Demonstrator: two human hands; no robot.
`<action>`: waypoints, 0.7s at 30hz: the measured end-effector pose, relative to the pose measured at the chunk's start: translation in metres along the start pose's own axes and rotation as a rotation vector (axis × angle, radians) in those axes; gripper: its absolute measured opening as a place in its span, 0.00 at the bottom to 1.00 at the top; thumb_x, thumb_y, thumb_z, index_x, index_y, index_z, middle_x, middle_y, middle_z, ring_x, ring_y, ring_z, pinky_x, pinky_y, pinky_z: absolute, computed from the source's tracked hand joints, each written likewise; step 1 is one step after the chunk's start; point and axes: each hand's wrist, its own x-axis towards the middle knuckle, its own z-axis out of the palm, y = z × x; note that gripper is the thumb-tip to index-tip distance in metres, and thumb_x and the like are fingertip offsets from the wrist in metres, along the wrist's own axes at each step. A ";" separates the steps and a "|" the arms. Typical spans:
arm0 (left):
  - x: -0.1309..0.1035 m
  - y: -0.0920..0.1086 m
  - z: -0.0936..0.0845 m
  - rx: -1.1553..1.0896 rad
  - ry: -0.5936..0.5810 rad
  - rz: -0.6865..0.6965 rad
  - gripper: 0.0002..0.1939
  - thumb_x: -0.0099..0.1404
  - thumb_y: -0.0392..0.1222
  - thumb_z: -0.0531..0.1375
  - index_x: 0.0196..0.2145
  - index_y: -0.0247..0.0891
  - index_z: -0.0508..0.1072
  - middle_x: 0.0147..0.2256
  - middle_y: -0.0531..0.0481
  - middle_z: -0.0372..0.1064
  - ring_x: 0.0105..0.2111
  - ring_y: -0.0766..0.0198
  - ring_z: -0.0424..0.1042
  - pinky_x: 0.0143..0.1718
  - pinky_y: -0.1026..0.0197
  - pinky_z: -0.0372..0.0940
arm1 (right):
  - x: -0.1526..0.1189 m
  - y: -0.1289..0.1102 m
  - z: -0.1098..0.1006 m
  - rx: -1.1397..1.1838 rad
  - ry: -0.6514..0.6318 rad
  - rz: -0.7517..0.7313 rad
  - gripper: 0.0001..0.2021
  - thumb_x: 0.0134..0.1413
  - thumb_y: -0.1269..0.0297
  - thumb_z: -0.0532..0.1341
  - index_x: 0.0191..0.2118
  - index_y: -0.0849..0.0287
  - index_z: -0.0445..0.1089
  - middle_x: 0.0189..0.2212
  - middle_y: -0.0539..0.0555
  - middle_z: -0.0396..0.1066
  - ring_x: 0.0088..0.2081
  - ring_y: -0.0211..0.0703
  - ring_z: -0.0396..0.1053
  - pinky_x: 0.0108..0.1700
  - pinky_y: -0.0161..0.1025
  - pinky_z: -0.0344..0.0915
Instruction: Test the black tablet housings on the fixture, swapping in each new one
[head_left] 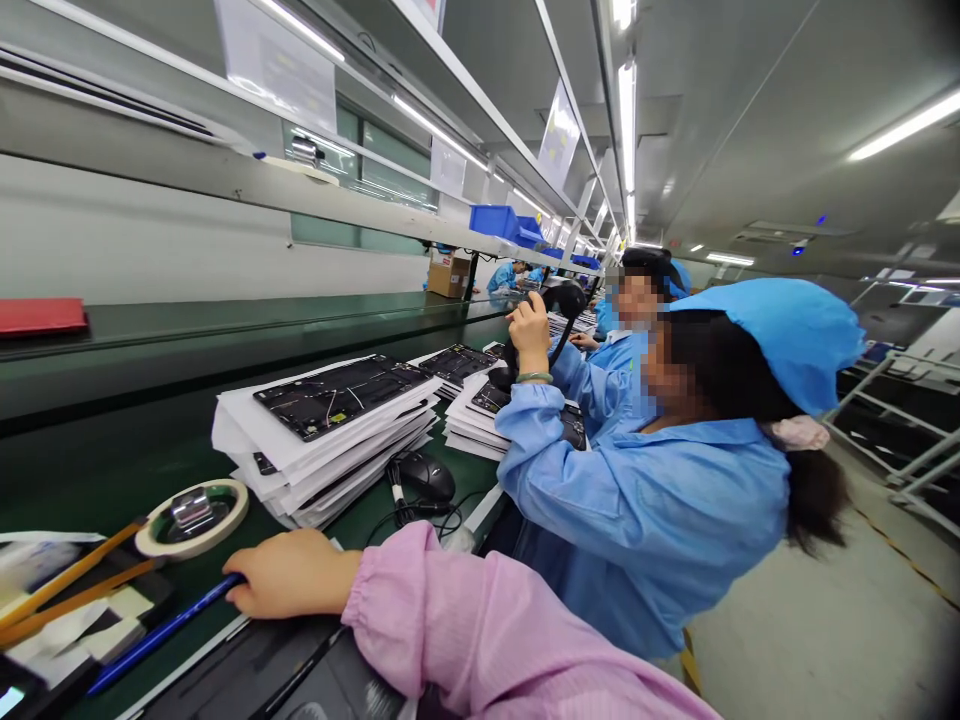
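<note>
My right hand (292, 575), in a pink sleeve, reaches in from the lower right with its fingers closed on the upper end of a blue pen (169, 632). The pen slants down to the left. Beneath my wrist lies a dark, flat device part (255, 670), cut off by the bottom edge. A roll of cream tape (238, 510) with a shiny metal piece inside sits just behind my hand. Yellow-orange sticks (71, 578) and paper scraps (101, 630) lie to the left. My left hand is out of view.
Stacked white sheets (300, 475) with a black panel (341, 395) on top stand behind my hand, beside a black mouse (426, 476). A person in blue (645, 500) sits at the right, hands raised around a dark object. Blue bins (493, 220) rest on the shelf.
</note>
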 end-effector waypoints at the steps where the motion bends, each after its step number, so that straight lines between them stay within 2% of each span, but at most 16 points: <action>1: 0.000 -0.001 0.000 0.008 0.051 0.002 0.28 0.71 0.42 0.37 0.65 0.45 0.29 0.65 0.60 0.49 0.59 0.61 0.43 0.54 0.59 0.49 | 0.000 0.001 0.001 0.008 0.005 -0.007 0.14 0.61 0.54 0.52 0.47 0.54 0.67 0.41 0.53 0.76 0.40 0.48 0.75 0.27 0.38 0.69; 3: 0.001 -0.002 0.001 0.032 0.178 0.025 0.26 0.72 0.41 0.35 0.65 0.43 0.31 0.62 0.58 0.55 0.55 0.62 0.48 0.51 0.61 0.52 | -0.001 0.002 0.002 0.026 0.014 -0.020 0.14 0.61 0.54 0.53 0.47 0.54 0.67 0.41 0.52 0.76 0.40 0.48 0.75 0.27 0.37 0.68; 6: 0.005 0.000 0.004 0.049 0.284 0.034 0.24 0.73 0.38 0.33 0.65 0.40 0.34 0.57 0.56 0.61 0.50 0.63 0.53 0.44 0.63 0.54 | 0.000 0.003 0.003 0.045 0.027 -0.026 0.14 0.61 0.54 0.53 0.47 0.54 0.67 0.42 0.53 0.76 0.40 0.49 0.75 0.27 0.38 0.68; 9: 0.010 0.004 0.008 0.049 0.332 0.046 0.22 0.73 0.36 0.34 0.63 0.39 0.43 0.48 0.57 0.69 0.45 0.65 0.56 0.40 0.65 0.54 | 0.001 0.004 0.005 0.059 0.033 -0.026 0.15 0.61 0.55 0.53 0.48 0.54 0.67 0.42 0.54 0.76 0.40 0.50 0.75 0.28 0.39 0.69; 12: 0.013 0.014 0.013 0.032 0.328 0.088 0.20 0.74 0.38 0.35 0.58 0.40 0.55 0.40 0.60 0.72 0.42 0.66 0.58 0.39 0.66 0.55 | 0.003 0.005 0.006 0.073 0.016 -0.036 0.16 0.60 0.55 0.54 0.49 0.55 0.68 0.42 0.54 0.76 0.40 0.50 0.75 0.27 0.39 0.69; 15: 0.012 0.036 0.021 0.001 0.314 0.181 0.18 0.74 0.42 0.37 0.53 0.42 0.60 0.39 0.62 0.73 0.43 0.68 0.59 0.41 0.68 0.55 | 0.006 0.006 0.006 0.078 -0.008 -0.034 0.16 0.60 0.54 0.54 0.50 0.55 0.67 0.42 0.53 0.76 0.39 0.49 0.75 0.25 0.38 0.68; 18: 0.007 0.073 0.025 -0.079 0.282 0.404 0.16 0.73 0.43 0.41 0.52 0.45 0.62 0.43 0.64 0.73 0.46 0.69 0.60 0.43 0.68 0.56 | 0.007 0.006 0.006 0.057 -0.032 -0.032 0.17 0.61 0.54 0.54 0.51 0.55 0.66 0.43 0.52 0.76 0.40 0.47 0.75 0.24 0.36 0.67; 20: 0.000 0.099 0.026 -0.184 0.184 0.504 0.14 0.71 0.46 0.47 0.50 0.46 0.66 0.45 0.64 0.73 0.50 0.70 0.62 0.43 0.69 0.59 | 0.007 0.006 0.005 0.040 -0.045 -0.037 0.18 0.61 0.53 0.54 0.52 0.55 0.66 0.44 0.51 0.75 0.40 0.46 0.75 0.23 0.35 0.66; 21: -0.004 0.110 0.027 -0.253 0.091 0.432 0.12 0.69 0.48 0.52 0.48 0.47 0.68 0.46 0.64 0.73 0.52 0.70 0.63 0.43 0.69 0.60 | 0.007 0.006 0.005 0.034 -0.046 -0.039 0.18 0.61 0.53 0.53 0.52 0.55 0.66 0.45 0.50 0.75 0.41 0.45 0.75 0.23 0.35 0.65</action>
